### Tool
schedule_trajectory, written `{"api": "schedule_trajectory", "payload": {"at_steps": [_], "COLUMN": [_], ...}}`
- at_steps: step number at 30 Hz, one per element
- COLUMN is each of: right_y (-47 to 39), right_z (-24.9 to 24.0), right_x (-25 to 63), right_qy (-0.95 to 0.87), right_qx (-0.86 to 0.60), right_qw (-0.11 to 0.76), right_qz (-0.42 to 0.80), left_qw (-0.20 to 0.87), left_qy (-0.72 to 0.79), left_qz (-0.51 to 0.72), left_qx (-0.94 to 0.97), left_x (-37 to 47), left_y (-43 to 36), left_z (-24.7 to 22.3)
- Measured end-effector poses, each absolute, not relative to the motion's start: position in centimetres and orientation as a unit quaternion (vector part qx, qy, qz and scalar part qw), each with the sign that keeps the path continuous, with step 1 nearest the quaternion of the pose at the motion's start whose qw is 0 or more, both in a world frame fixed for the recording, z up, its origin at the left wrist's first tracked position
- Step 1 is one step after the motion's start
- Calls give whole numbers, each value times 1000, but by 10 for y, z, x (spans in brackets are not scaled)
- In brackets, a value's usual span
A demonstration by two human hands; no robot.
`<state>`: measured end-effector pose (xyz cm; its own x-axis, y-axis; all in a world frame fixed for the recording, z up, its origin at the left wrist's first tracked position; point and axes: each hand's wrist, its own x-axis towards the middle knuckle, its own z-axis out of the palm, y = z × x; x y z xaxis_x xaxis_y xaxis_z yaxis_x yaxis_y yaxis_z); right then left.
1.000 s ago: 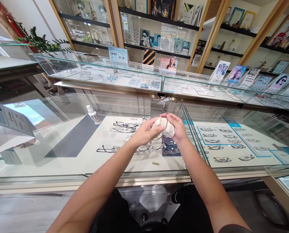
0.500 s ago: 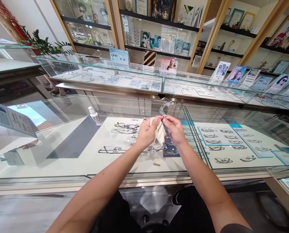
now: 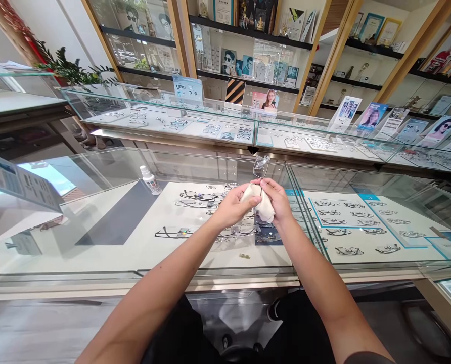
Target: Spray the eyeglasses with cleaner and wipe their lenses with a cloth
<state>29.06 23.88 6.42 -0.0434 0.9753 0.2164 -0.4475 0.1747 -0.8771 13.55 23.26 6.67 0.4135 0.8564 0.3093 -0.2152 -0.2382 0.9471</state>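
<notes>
Above the glass counter, my left hand (image 3: 236,205) is closed on a cream cleaning cloth (image 3: 264,208), its thumb pressed against the fabric. The cloth is folded over the lower part of a pair of eyeglasses (image 3: 261,168). One thin-rimmed lens sticks up beyond my fingertips; the cloth and hands hide the other lens. My right hand (image 3: 277,199) grips the eyeglasses near the middle of the frame, with part of the cloth against its fingers. Both hands almost touch each other around the cloth.
A white spray bottle (image 3: 150,180) stands on the counter to the left, beside a dark grey strip (image 3: 115,215). Several eyeglasses (image 3: 203,196) show through the glass below my hands. A second display case (image 3: 165,124) runs across behind, and a folded sign (image 3: 20,184) stands far left.
My left hand has shifted the cloth rightward and spread it over the lower lens. The eyeglasses have turned slightly and moved a little right, the upper lens now more upright.
</notes>
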Motion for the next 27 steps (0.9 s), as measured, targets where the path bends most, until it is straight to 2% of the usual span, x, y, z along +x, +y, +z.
{"api": "schedule_trajectory", "payload": {"at_steps": [11,15,22,27], "right_y": [234,236,238,240], "right_z": [62,61,67,66], "right_x": [286,287,293,295], "right_qy": [-532,-500,-415,-413], "right_qx": [-281,-297,-300,-309], "right_qw": [623,639,640,634], "right_qz": [500,504,572,577], "left_qw": [476,508,624,608], "left_qy": [332,327,249,233], "left_qz": [576,539,433,408], "left_qx": [575,587,602,640], "left_x": [143,140,128,122], "left_y": [235,239,238,236], "left_z": [59,58,64,69]}}
